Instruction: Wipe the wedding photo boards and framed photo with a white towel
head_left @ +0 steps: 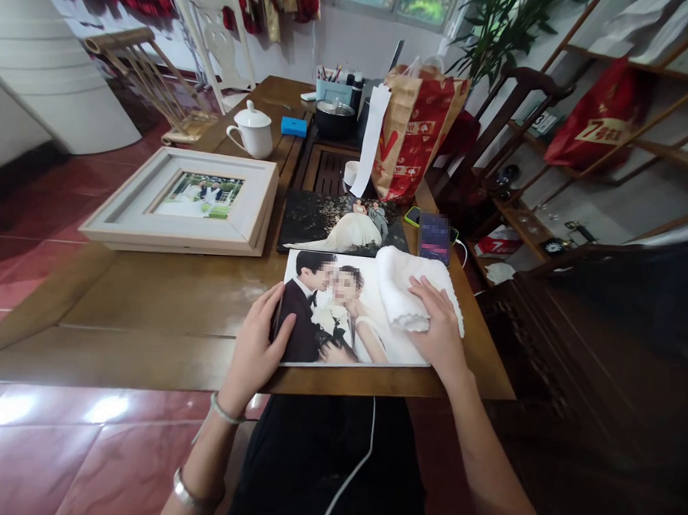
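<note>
A large glossy wedding photo (340,334) lies flat at the near edge of the wooden table (169,294). My left hand (257,344) rests flat on its left edge, fingers spread. My right hand (440,324) presses a folded white towel (408,288) onto the photo's upper right part, fingers curled over the cloth. A second, darker wedding photo (337,222) lies just beyond the first.
A white framed picture (189,199) lies at the left. Behind stand a white lidded mug (251,131), a blue box (294,126), a red-and-brown paper bag (413,134) and a dark tea tray (325,168). A phone (435,236) lies at the right edge. Wooden chairs and shelves surround the table.
</note>
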A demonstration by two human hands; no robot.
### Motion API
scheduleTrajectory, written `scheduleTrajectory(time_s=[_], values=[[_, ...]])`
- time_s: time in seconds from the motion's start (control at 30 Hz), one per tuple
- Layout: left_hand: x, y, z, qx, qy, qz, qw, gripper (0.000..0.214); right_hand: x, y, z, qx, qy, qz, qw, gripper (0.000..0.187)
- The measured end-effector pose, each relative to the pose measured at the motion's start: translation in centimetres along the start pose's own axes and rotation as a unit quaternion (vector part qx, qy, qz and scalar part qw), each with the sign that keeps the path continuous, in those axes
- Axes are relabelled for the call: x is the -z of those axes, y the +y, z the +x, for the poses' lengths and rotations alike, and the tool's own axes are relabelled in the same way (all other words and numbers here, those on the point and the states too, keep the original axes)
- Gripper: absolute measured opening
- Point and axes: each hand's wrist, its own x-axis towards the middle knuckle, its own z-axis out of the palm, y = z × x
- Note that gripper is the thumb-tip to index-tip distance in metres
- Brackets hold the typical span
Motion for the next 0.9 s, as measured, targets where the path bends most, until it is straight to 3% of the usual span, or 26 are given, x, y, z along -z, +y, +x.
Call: scheduleTrajectory(time_s=[0.43,0.57,0.7,0.77,0.9], values=[[0.0,-0.2,0.3,-0.036,-0.032,0.047,0.998,0.056,-0.6,-0.1,-1.0,-0.021,0.048,-0.002,0.999,0.055],[-0.1,-0.3,0.1,-0.045,-0.027,0.061,0.997,0.058,-0.1,0.1,-0.6,-0.023,0.103,0.024,0.994,0.052],[0.0,-0.2,0.1,-0.054,-0.042,0.043,0.997,0.055,0.5,-0.1,0.4,-0.013,0.161,-0.014,0.987,0.052],[0.1,-0.1,0.2,-0.061,-0.055,0.037,0.996,0.052,0.5,-0.3,1.2,0.008,0.145,-0.044,0.988,0.053],[0.2,-0.1,0.3,-0.066,-0.065,0.049,0.994,0.051,-0.4,-0.6,2.6,0.058,0.025,-0.078,0.995,0.055]])
